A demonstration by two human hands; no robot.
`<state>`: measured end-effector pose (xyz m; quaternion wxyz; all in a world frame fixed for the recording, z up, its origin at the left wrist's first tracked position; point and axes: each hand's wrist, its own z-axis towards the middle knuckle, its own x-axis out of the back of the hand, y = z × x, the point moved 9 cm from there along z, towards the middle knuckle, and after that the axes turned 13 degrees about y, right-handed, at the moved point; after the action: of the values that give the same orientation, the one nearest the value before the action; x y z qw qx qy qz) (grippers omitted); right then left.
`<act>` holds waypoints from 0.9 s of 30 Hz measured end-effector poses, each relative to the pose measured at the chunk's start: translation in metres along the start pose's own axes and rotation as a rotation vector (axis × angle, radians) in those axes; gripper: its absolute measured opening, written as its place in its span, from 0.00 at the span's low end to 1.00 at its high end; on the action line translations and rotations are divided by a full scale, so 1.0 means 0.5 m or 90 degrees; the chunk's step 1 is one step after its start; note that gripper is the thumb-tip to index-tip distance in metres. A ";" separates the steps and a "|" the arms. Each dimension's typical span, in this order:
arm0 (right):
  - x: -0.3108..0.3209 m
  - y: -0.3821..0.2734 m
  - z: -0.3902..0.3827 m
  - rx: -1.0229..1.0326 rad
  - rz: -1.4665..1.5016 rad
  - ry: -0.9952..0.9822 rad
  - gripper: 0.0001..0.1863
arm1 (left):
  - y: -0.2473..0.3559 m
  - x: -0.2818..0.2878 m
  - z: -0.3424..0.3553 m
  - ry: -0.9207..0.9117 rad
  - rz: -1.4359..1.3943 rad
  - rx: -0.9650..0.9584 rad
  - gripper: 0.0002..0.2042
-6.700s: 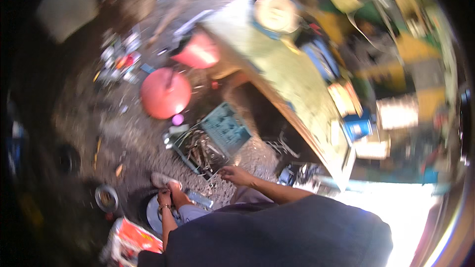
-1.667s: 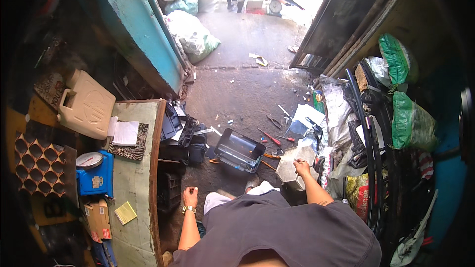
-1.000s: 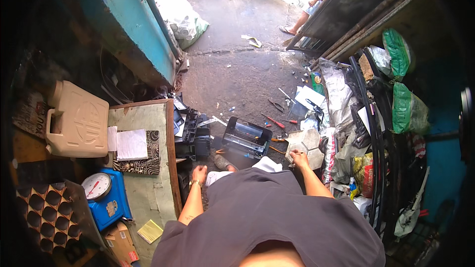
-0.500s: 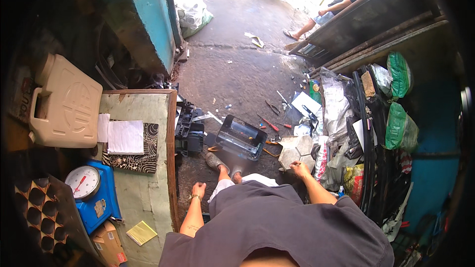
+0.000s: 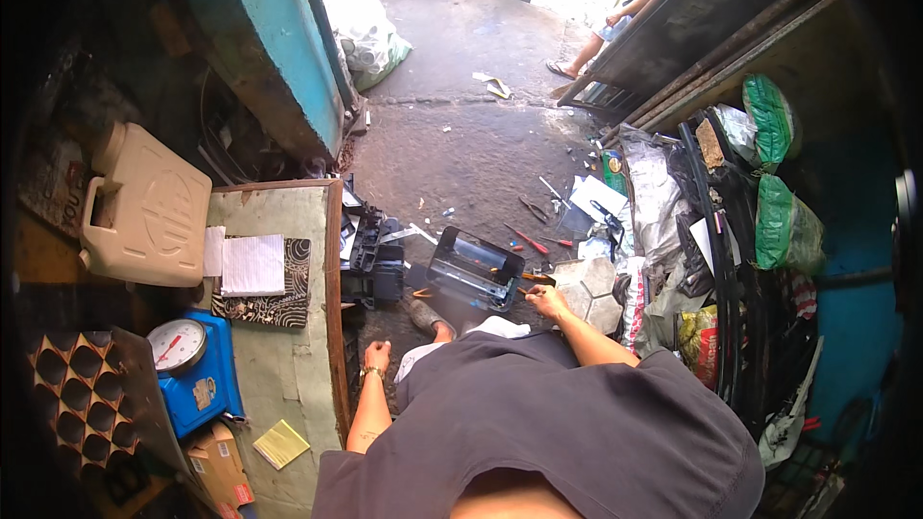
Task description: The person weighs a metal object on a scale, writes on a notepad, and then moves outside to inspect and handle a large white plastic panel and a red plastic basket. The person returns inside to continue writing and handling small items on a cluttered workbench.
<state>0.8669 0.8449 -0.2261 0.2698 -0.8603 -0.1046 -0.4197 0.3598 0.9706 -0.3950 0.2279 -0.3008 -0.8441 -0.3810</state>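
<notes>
My left hand (image 5: pixel 376 358) hangs by the bench's edge, fingers curled; I cannot make out whether it holds anything. My right hand (image 5: pixel 544 300) is closed in a pinch just right of an open black plastic machine casing (image 5: pixel 466 265) on the floor; what it grips is too small to name. Orange strips or handles lie near it, beside a pale hexagon-patterned slab (image 5: pixel 587 290). Black machine parts (image 5: pixel 370 259) are piled left of the casing. Red screwdrivers (image 5: pixel 529 238) and pliers (image 5: pixel 535 210) lie beyond it. My foot (image 5: pixel 423 317) is at the casing's near edge.
A bench (image 5: pixel 279 380) on the left carries a tan jerrycan (image 5: pixel 149 207), notebook (image 5: pixel 252 266) and blue scale (image 5: pixel 197 389). Bags (image 5: pixel 649 202) and black strips line the right. Beyond the doorway are white sacks (image 5: pixel 365 38) and a seated person (image 5: pixel 635 5); another's legs show farther off.
Since the oldest frame my view has turned toward the doorway. In the last second my right hand has moved left and up from the slab toward the casing. My left hand stays low.
</notes>
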 end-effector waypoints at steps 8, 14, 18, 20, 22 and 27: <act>0.047 0.075 0.003 0.003 -0.075 -0.001 0.14 | 0.137 -0.042 -0.061 -0.004 -0.097 0.018 0.15; 0.101 0.083 0.013 -0.024 -0.051 -0.010 0.14 | 0.012 -0.100 -0.075 -0.022 -0.019 0.050 0.17; 0.114 0.081 0.011 -0.015 -0.056 -0.018 0.16 | -0.080 -0.130 -0.080 -0.010 -0.019 0.042 0.15; 0.104 0.109 0.011 0.025 -0.081 -0.035 0.18 | -0.095 -0.123 -0.118 0.000 -0.091 0.117 0.15; 0.094 0.114 0.004 0.078 -0.138 -0.056 0.19 | -0.094 -0.111 -0.167 -0.018 -0.200 0.234 0.13; 0.031 0.098 0.010 0.144 -0.203 -0.124 0.17 | -0.203 -0.166 -0.219 0.013 -0.368 0.341 0.13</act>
<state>0.8998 0.8064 -0.2350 0.2837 -0.8334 -0.3115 -0.3578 0.3671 0.8038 -0.4307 0.1898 0.0228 -0.9612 -0.1989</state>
